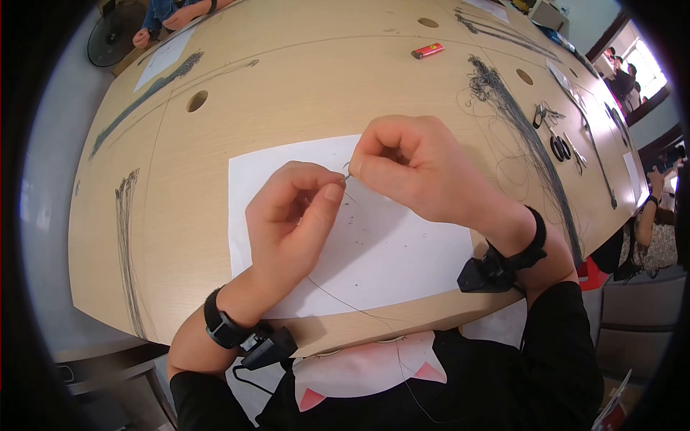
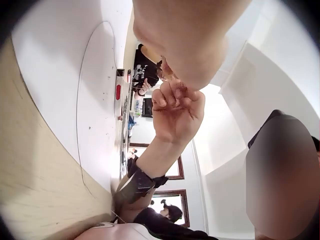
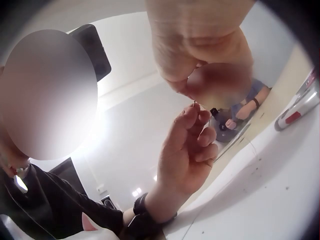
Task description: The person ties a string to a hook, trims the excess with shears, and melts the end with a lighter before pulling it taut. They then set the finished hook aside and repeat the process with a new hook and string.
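Observation:
Above a white sheet of paper [image 1: 424, 262], both hands meet at a small piece of thin dark strand. My left hand [image 1: 291, 212] pinches it between thumb and index fingertip. Right beside that, my right hand [image 1: 417, 165] pinches at the same spot, its other fingers curled in. A short curved end shows between the fingertips. A long thin strand [image 1: 336, 296] runs from under the left hand over the paper and the table edge onto the lap. In the left wrist view, the strand [image 2: 78, 115] loops across the paper. Small dark specks dot the sheet.
Bundles of dark strands lie on the table [image 1: 194, 244], one bundle [image 1: 528, 122] to the right and a smaller one [image 1: 126, 244] at left. A red lighter [image 1: 428, 51] lies beyond the paper. Scissors [image 1: 560, 148] rest at right. Another person's hands [image 1: 183, 16] are across the table.

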